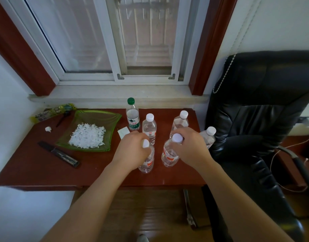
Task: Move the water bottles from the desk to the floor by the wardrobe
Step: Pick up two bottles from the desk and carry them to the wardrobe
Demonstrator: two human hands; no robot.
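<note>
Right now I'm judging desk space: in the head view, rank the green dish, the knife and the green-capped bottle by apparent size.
1. green dish
2. knife and green-capped bottle: similar length, unsure, since the knife lies nearer the camera.

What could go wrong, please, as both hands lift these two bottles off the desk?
1. The right hand could knock over the bottle at the desk's right edge as it lifts its bottle.
2. The left hand grips its bottle near the cap; it might slip.
</note>
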